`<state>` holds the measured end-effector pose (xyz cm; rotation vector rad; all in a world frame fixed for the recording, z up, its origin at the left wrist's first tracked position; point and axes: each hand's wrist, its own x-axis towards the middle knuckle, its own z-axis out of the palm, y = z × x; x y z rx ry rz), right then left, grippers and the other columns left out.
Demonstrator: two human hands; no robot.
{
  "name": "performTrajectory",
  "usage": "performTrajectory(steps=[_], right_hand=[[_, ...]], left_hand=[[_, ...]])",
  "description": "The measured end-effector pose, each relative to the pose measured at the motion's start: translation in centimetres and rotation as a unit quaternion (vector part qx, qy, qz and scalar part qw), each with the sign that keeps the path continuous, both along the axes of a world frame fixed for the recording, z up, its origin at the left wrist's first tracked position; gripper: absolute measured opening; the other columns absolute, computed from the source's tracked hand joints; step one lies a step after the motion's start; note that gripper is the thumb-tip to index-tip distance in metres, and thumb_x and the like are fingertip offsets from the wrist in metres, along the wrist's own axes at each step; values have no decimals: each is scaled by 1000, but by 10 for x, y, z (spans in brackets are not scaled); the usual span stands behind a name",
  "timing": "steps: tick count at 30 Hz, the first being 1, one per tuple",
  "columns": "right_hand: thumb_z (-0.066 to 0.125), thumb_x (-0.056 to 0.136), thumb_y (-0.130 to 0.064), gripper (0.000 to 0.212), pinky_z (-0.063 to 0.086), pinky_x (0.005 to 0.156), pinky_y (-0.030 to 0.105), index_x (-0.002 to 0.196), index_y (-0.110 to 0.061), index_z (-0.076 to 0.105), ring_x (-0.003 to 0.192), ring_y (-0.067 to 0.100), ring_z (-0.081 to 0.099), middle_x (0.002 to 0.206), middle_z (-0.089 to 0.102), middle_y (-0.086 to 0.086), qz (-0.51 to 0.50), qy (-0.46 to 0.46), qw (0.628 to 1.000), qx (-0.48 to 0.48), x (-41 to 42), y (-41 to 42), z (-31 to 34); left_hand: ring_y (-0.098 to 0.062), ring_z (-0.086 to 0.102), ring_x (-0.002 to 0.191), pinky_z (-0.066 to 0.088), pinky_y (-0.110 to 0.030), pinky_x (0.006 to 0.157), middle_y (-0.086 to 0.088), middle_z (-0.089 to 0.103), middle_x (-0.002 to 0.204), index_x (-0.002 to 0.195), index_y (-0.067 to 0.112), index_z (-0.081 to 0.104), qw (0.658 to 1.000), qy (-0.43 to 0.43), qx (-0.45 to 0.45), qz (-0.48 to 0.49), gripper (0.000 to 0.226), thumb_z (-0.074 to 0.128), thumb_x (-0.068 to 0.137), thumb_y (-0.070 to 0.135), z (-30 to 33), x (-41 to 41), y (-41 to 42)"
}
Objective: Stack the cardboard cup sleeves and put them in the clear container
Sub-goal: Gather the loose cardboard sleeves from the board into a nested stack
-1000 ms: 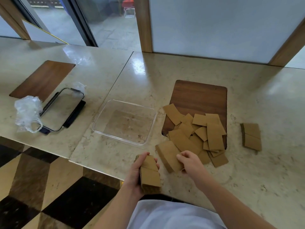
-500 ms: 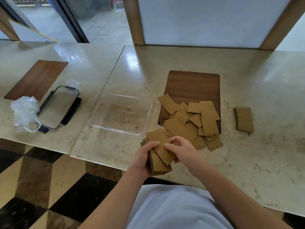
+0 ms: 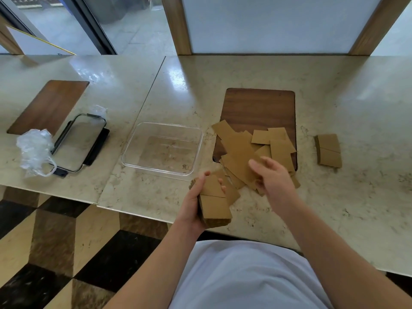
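1. The person's right hand [image 3: 270, 176] hovers with loose, parted fingers over a scattered pile of flat tan cardboard cup sleeves [image 3: 252, 152], hiding part of it; whether the fingertips touch a sleeve cannot be told.
2. The left hand [image 3: 196, 202] clasps a neat stack of tan cardboard sleeves [image 3: 214, 202] near the counter's front edge; its lower layers are hard to count.
3. The pile spills off a dark rounded wooden inlay panel [image 3: 258, 108] onto the glossy beige marble counter [image 3: 356, 197].
4. The clear square plastic container [image 3: 136, 148] stands empty just left of the pile.
5. A smaller stack of sleeves [image 3: 328, 150] lies apart at right.
6. Far left, crumpled clear plastic film [image 3: 33, 148] overlaps a black-framed transparent lid [image 3: 80, 141].
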<state>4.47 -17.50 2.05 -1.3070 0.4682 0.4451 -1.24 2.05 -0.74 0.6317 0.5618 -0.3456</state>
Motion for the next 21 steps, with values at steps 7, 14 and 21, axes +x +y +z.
performTrajectory(steps=[7, 14, 21], right_hand=[[69, 91, -53, 14, 51, 79, 32, 92, -41, 76, 81, 9, 64, 90, 74, -6, 526, -158, 815, -186, 22, -14, 31], [79, 85, -44, 24, 37, 63, 26, 75, -39, 58, 73, 5, 54, 79, 58, -17, 646, -197, 644, -360, 35, 31, 30], [71, 93, -32, 13, 57, 75, 28, 104, -26, 66, 87, 12, 67, 98, 67, -10, 414, -210, 855, -232, 18, 50, -7]], left_hand=[[-32, 71, 95, 61, -44, 75, -20, 70, 124, 131, 17, 67, 990, -8, 24, -142, 73, 74, 77, 65, -7, -5, 2], [-30, 75, 95, 62, -41, 73, -16, 76, 112, 118, 12, 77, 967, 8, 35, -253, 78, 93, 59, 59, -7, -12, 0], [-28, 68, 81, 57, -38, 67, -19, 69, 104, 122, 2, 66, 980, 36, -12, -194, 59, 88, 70, 18, -18, -29, 8]])
